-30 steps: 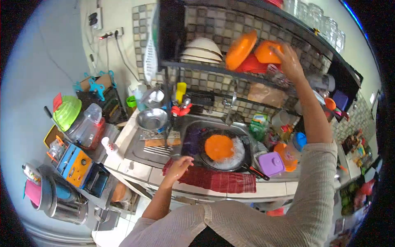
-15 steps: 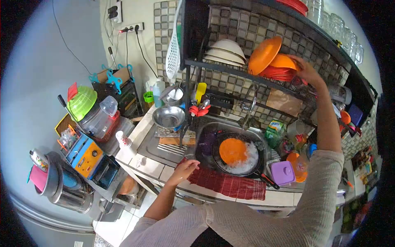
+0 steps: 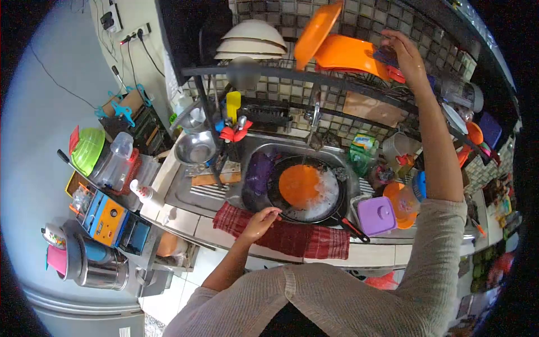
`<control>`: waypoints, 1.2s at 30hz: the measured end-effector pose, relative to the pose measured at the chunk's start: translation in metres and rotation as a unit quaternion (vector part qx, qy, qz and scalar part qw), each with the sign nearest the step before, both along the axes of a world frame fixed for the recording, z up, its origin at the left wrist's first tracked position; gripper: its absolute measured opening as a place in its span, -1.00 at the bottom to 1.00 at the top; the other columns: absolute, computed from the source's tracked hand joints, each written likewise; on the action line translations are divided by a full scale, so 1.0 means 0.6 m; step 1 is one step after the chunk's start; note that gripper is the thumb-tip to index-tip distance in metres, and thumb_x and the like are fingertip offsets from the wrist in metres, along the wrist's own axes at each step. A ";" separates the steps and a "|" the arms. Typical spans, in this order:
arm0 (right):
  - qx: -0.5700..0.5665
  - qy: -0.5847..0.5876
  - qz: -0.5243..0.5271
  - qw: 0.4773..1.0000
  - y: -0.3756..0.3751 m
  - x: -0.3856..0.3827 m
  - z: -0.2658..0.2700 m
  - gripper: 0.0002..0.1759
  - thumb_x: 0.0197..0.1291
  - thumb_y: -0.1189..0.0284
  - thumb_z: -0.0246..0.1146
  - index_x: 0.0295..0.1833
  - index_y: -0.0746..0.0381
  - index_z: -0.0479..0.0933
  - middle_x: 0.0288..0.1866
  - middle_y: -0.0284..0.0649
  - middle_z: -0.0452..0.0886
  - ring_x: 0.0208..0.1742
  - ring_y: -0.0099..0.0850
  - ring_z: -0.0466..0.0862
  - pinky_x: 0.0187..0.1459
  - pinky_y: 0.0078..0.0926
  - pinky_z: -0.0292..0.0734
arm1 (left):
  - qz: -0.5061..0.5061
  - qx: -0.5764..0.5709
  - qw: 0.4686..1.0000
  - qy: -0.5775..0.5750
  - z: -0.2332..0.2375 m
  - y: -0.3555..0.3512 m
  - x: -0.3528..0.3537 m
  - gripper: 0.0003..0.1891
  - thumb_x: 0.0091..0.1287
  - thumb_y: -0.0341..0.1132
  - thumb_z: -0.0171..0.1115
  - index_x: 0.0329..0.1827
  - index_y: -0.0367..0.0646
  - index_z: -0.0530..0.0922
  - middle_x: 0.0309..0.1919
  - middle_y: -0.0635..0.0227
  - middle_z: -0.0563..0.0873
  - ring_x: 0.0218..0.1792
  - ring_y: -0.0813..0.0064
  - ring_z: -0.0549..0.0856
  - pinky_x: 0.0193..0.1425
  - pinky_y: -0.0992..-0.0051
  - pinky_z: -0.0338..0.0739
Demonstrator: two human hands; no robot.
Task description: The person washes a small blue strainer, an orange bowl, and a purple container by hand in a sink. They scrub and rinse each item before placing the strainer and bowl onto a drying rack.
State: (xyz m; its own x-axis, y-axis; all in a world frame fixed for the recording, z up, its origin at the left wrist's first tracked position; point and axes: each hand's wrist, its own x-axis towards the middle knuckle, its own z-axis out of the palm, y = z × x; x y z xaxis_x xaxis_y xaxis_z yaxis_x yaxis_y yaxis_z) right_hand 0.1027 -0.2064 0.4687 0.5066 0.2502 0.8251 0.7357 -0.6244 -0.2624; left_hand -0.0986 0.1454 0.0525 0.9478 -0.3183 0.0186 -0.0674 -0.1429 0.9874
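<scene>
**Head view**

- Right hand [image 3: 405, 59]: raised to the rack [image 3: 269, 72] on the tiled wall, with the arm stretched up. The fingers are bent over the right end of the flat plate [image 3: 348, 53]. It cannot be told whether they pinch it or only touch it.
- Flat plate: orange, lying low on the rack, with its right end under the right hand.
- Tilted plate [image 3: 315, 31]: orange, standing on edge just left of the flat plate and touching it.
- White bowls [image 3: 252, 39]: stacked upside down on the rack, left of the plates.
- Left hand [image 3: 259, 220]: resting on the cloth [image 3: 297, 240] at the front rim of the sink [image 3: 264, 149]. The fingers are loosely curled and hold nothing.
- Cloth: red and striped, draped over the front edge of the surface [image 3: 376, 254].
- Pan [image 3: 331, 210]: black, lying in the sink just beyond the left hand. Its handle points to the right over the cloth.
- Orange disc [image 3: 297, 184]: lying flat in the pan, with foam on its right.
- Tap [image 3: 314, 112]: behind the sink, under the rack.
- Purple box [image 3: 377, 216]: lidded, on the surface right of the pan.
- Steel bowl [image 3: 195, 149]: on the drainboard left of the sink.
- Green colander [image 3: 87, 150]: far left, tilted on top of some jars.
</scene>
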 end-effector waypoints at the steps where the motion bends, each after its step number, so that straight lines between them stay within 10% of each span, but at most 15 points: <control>1: 0.038 0.021 0.030 0.999 0.000 -0.005 -0.002 -0.68 0.38 0.41 -0.09 0.09 0.21 0.51 -0.08 -0.25 0.62 -0.04 -0.45 0.58 0.03 -0.55 0.42 | 0.018 -0.014 1.000 -0.011 0.002 -0.012 0.001 -0.70 0.46 -0.16 -0.01 0.05 -0.16 0.51 -0.24 0.36 0.67 -0.28 0.63 0.59 -0.24 0.59 0.47; 6: 0.130 0.019 0.091 0.987 -0.022 -0.054 -0.023 -0.68 0.37 0.38 -0.07 0.07 0.22 0.52 -0.10 -0.25 0.62 -0.07 -0.47 0.57 0.03 -0.54 0.42 | 0.087 -0.026 0.995 -0.031 -0.019 -0.052 0.013 -0.72 0.47 -0.20 -0.04 0.04 -0.17 0.51 -0.28 0.37 0.67 -0.33 0.64 0.57 -0.28 0.61 0.46; 10: 0.218 -0.222 0.031 0.950 0.010 -0.168 -0.080 -0.65 0.37 0.37 -0.12 -0.03 0.31 0.54 -0.19 -0.18 0.60 -0.08 -0.39 0.56 0.05 -0.43 0.42 | 0.148 -0.051 0.988 -0.001 -0.030 -0.087 0.015 -0.74 0.47 -0.24 -0.05 0.00 -0.19 0.53 -0.32 0.36 0.66 -0.39 0.66 0.55 -0.30 0.62 0.45; 14: -0.277 -0.072 0.126 0.950 0.031 -0.164 -0.326 -0.79 -0.03 0.31 0.21 -0.26 0.12 0.59 -0.37 -0.24 0.56 -0.24 -0.23 0.55 -0.15 -0.24 0.44 | 0.219 -0.067 0.973 -0.018 -0.042 -0.097 -0.007 -0.75 0.47 -0.28 -0.06 -0.03 -0.20 0.55 -0.36 0.37 0.65 -0.42 0.64 0.55 -0.32 0.62 0.46; 18: -0.361 0.067 0.195 0.909 0.108 -0.073 -0.578 -0.51 -0.04 0.33 0.24 0.10 0.06 0.52 0.08 -0.12 0.51 0.13 -0.15 0.50 0.04 -0.14 0.43 | 0.284 0.009 0.959 -0.005 -0.051 -0.086 -0.044 -0.74 0.47 -0.25 -0.05 -0.08 -0.22 0.57 -0.40 0.39 0.65 -0.41 0.63 0.57 -0.31 0.61 0.45; 20: -0.370 0.332 0.137 0.857 0.079 0.009 -0.731 -0.43 0.02 0.26 0.22 0.21 0.13 0.41 0.15 -0.01 0.46 0.21 -0.06 0.44 0.11 -0.13 0.41 | 0.317 0.007 0.948 0.005 -0.054 -0.079 -0.065 -0.73 0.46 -0.23 -0.04 -0.09 -0.22 0.57 -0.41 0.40 0.65 -0.40 0.63 0.57 -0.30 0.61 0.45; 23: -0.293 0.285 0.161 0.898 0.029 0.100 -0.951 -0.29 0.00 0.14 0.25 0.29 0.17 0.32 0.25 0.09 0.37 0.22 -0.04 0.43 0.14 -0.17 0.41 | 0.369 0.092 0.925 -0.012 -0.027 -0.064 -0.100 -0.68 0.45 -0.14 0.00 -0.09 -0.23 0.58 -0.44 0.40 0.64 -0.42 0.63 0.55 -0.32 0.59 0.43; 27: -0.230 0.556 -0.011 0.798 0.093 0.051 -0.898 -0.07 -0.12 0.26 0.38 0.41 0.16 0.15 0.33 -0.03 0.32 0.29 -0.14 0.38 0.23 -0.25 0.34 | 0.415 0.038 0.908 0.049 -0.070 -0.030 -0.139 -0.68 0.45 -0.13 0.00 -0.16 -0.24 0.56 -0.54 0.41 0.56 -0.49 0.62 0.48 -0.37 0.56 0.38; 32: -0.394 0.520 -0.205 0.730 0.153 0.009 -0.813 -0.02 0.03 0.08 0.24 0.50 0.11 -0.07 0.41 0.02 0.19 0.43 -0.07 0.17 0.39 -0.12 0.04 | 0.457 0.055 0.885 0.064 -0.063 -0.032 -0.150 -0.68 0.45 -0.14 0.00 -0.25 -0.23 0.54 -0.59 0.44 0.48 -0.53 0.61 0.43 -0.41 0.55 0.33; 36: -0.434 0.325 -0.105 0.834 0.100 0.039 -0.970 -0.20 0.13 0.16 0.17 0.46 0.06 0.07 0.37 0.02 0.26 0.37 -0.12 0.29 0.34 -0.17 0.16 | 0.448 0.100 0.888 0.034 -0.083 -0.042 -0.138 -0.69 0.45 -0.15 -0.01 -0.20 -0.21 0.58 -0.52 0.32 0.61 -0.46 0.50 0.57 -0.33 0.48 0.43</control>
State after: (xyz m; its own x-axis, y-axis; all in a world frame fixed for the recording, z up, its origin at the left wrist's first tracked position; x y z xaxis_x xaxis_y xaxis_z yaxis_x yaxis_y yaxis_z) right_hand 0.1258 -0.1463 -0.1133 0.8844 0.4587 -0.0862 0.4639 -0.8842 0.0542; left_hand -0.1816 0.1201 0.0027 0.8193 0.5730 -0.0203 0.2205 -0.2822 0.9337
